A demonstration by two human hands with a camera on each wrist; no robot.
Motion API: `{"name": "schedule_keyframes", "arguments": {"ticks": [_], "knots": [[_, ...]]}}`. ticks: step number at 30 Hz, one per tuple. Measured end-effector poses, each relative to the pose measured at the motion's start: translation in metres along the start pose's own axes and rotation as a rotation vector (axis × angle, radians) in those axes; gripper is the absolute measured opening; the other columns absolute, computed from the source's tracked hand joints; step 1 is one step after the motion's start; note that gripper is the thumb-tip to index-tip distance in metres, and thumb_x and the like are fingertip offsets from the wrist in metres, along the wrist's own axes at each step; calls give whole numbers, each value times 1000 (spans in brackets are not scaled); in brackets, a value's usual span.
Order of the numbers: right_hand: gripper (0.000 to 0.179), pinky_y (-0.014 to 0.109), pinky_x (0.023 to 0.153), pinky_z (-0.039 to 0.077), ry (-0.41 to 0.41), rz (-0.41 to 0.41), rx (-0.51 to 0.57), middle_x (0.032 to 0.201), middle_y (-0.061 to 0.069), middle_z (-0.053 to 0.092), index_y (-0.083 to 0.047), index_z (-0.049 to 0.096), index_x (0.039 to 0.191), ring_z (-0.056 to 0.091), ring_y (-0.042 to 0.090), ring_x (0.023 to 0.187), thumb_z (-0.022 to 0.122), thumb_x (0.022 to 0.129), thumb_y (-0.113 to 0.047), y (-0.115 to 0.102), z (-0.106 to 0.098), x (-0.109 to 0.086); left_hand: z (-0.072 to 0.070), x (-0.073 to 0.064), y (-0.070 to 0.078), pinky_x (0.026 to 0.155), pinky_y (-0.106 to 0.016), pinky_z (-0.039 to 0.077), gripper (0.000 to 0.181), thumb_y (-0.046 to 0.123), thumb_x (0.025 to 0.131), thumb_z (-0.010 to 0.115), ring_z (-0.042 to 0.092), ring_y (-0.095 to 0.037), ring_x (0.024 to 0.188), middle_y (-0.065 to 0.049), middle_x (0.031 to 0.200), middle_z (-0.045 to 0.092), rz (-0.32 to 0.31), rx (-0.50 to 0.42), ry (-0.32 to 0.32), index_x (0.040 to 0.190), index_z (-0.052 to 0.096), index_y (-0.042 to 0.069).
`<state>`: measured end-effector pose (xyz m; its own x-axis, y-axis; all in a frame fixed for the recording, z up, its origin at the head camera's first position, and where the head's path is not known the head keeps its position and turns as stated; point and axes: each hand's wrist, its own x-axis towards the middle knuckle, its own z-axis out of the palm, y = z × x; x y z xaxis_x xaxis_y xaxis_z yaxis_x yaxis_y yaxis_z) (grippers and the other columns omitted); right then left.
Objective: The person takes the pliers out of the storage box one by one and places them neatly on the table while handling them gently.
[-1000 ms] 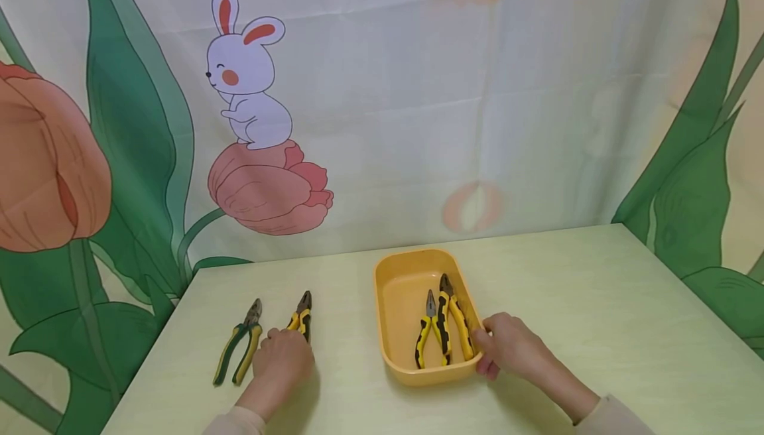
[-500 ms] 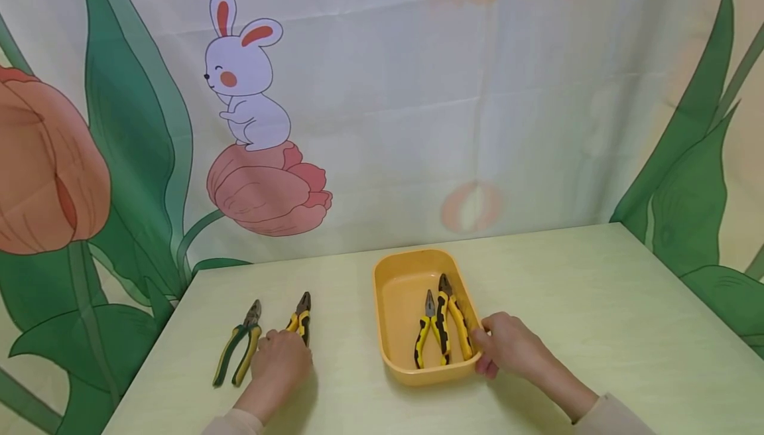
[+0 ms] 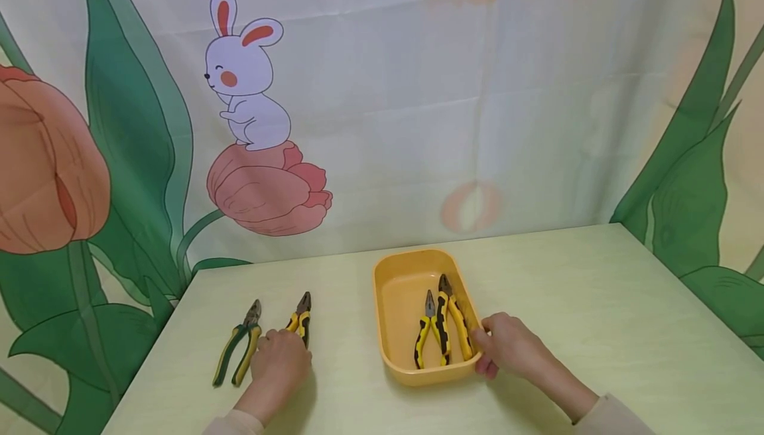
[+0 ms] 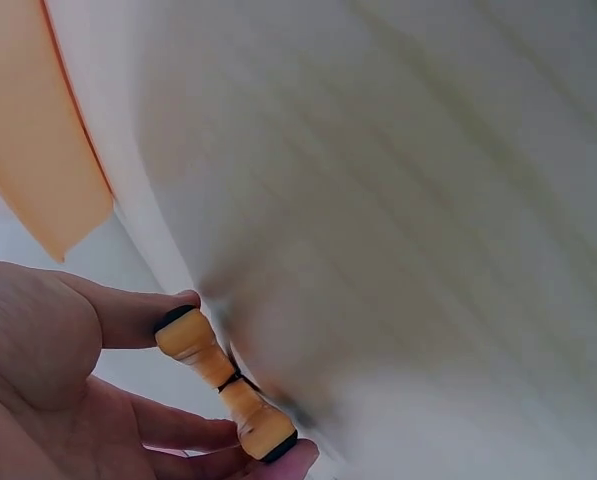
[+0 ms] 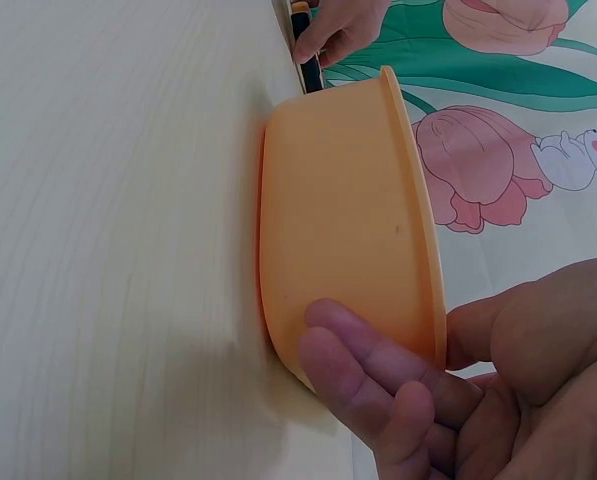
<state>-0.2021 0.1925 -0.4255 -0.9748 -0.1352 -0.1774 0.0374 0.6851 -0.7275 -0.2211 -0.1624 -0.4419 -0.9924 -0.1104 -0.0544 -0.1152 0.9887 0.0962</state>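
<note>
In the head view my left hand [image 3: 280, 363] is over a pair of yellow-and-black pliers [image 3: 304, 319] on the table, jaws pointing away from me. The left wrist view shows its thumb and fingers pinching the two handles [image 4: 186, 335] from either side. On the right, my right hand [image 3: 513, 345] holds the near right corner of a yellow plastic box [image 3: 396, 315]. Its thumb is at the rim and its fingers lie against the outer wall [image 5: 348, 200]. Inside the box are small long-nose pliers [image 3: 430, 306] and larger yellow-and-black pliers [image 3: 443, 315], side by side.
Green-and-yellow pliers [image 3: 249, 323] lie on the table just left of my left hand, handles spread. The pale table [image 3: 567, 276] ends at the back against a hanging cloth [image 3: 388, 123] printed with a rabbit and tulips.
Almost nothing moves. Both hands keep their places, and the box and all the pliers lie as before; the head view has shifted only very slightly.
</note>
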Motion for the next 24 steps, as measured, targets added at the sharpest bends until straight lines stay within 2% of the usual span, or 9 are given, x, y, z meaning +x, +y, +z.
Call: {"name": "schedule_keyframes", "arguments": {"ticks": [4, 9, 24], "knots": [[25, 34, 60, 53, -1, 3, -3, 62, 4, 67, -3, 65, 85, 66, 21, 52, 51, 104, -11, 0, 0, 0, 2, 1, 0, 74, -53, 55, 53, 26, 95, 74, 59, -40, 87, -25, 87, 53, -15, 2, 3, 105, 55, -22], [25, 34, 60, 54, -3, 5, -1, 62, 4, 67, -3, 65, 85, 66, 21, 52, 52, 104, -11, 0, 0, -1, 3, 5, 1, 75, -52, 55, 56, 30, 95, 74, 59, -39, 87, -24, 87, 54, -36, 30, -33, 106, 55, -21], [25, 34, 60, 54, 5, -8, -2, 63, 4, 67, -3, 64, 84, 66, 21, 52, 52, 104, -11, 0, 0, -1, 4, 7, -5, 79, -52, 56, 62, 36, 94, 76, 60, -40, 95, -27, 96, 56, -50, 20, -63, 108, 54, -20]]}}
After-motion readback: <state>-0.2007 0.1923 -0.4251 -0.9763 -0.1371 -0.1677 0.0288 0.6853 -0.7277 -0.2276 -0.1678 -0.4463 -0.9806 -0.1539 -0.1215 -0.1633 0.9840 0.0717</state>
